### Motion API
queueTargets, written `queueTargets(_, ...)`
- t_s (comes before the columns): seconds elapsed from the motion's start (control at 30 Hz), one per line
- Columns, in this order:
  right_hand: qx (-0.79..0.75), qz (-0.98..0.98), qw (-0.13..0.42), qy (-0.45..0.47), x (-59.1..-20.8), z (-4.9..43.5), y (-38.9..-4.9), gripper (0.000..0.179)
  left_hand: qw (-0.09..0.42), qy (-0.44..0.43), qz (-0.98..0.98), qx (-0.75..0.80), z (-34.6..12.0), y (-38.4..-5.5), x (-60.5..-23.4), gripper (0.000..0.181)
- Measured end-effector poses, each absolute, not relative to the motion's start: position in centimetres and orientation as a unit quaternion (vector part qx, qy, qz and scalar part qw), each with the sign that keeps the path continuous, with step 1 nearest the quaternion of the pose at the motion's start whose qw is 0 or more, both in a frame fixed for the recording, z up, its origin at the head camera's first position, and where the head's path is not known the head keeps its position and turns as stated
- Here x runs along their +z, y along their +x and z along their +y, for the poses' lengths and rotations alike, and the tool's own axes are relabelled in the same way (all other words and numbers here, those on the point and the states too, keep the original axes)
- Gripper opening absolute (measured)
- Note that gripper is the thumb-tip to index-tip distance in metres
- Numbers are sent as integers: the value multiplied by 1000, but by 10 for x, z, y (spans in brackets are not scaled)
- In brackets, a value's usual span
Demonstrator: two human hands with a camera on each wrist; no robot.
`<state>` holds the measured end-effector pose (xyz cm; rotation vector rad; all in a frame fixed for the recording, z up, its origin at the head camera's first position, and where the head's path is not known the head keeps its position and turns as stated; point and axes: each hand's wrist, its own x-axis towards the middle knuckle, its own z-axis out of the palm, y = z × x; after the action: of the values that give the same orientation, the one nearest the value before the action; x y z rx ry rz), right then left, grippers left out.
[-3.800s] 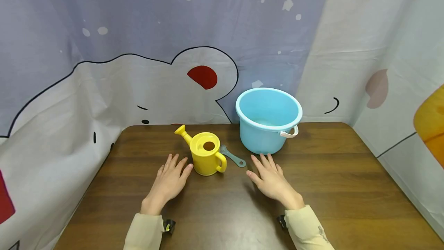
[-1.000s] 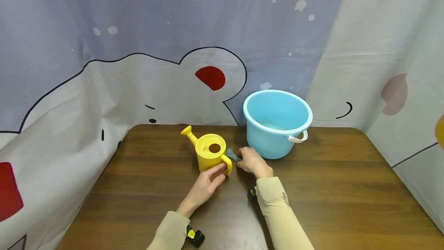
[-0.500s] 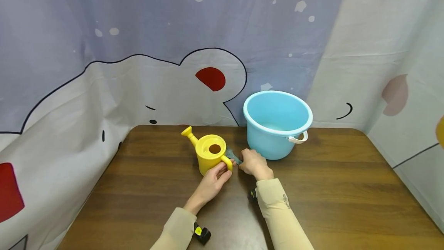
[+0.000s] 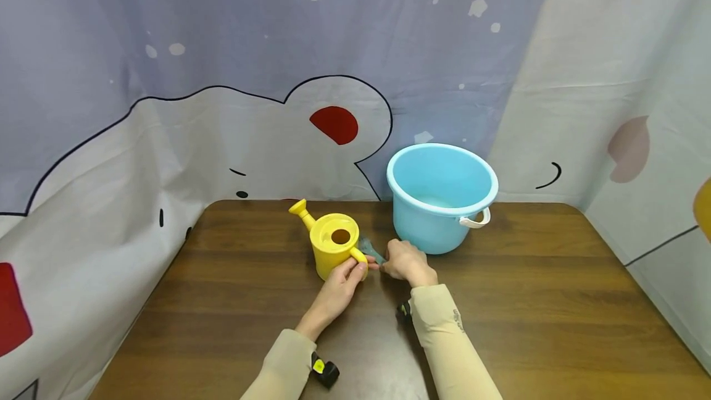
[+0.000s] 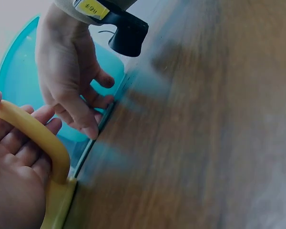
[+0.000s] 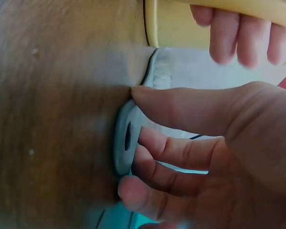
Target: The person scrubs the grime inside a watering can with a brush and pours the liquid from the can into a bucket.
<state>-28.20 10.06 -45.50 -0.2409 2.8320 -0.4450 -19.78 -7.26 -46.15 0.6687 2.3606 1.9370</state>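
Note:
On the table stands a yellow watering can [image 4: 329, 253], upright, its spout toward the back left. My left hand [image 4: 335, 292] grips its handle, fingers through the loop and thumb over the front. Just right of the can lies a small grey-green brush [image 4: 369, 248], flat on the table, with pale bristles toward the can. A hole shows in its handle end in the right wrist view. My right hand [image 4: 409, 262] pinches the brush handle [image 6: 122, 161], thumb at one edge and fingers at the other. From the head view, the hand hides the handle end.
A light blue bucket [image 4: 426, 227] with a white handle [image 4: 476, 220] stands close behind my right hand. Around the brown wooden table [image 4: 533, 301], a printed curtain [image 4: 233, 141] hangs at the back and sides.
From resting open on the table, both hands have moved inward. My left hand has slid its fingers through the can's handle; my right hand has taken hold of the brush handle. Bucket unmoved.

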Motion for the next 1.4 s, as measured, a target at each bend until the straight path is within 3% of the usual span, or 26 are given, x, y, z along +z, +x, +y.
queueTargets(0.37, -225, 955, 158, -115, -457, 106, -279, 23, -8, 172, 777, 606, -86, -206, -472, 29)
queueTargets(0.7, -388, 894, 203, -94, -459, 111, -275, 13, -40, 167, 769, 615, -99, -220, -498, 37)
queueTargets(1.1, -379, 904, 147, -131, -456, 118, -268, 26, -66, 177, 771, 608, -113, -221, -494, 36)
queueTargets(1.4, -382, 912, 93, -113, -433, 124, -255, 27, -65, 195, 769, 606, -116, -203, -464, 35)
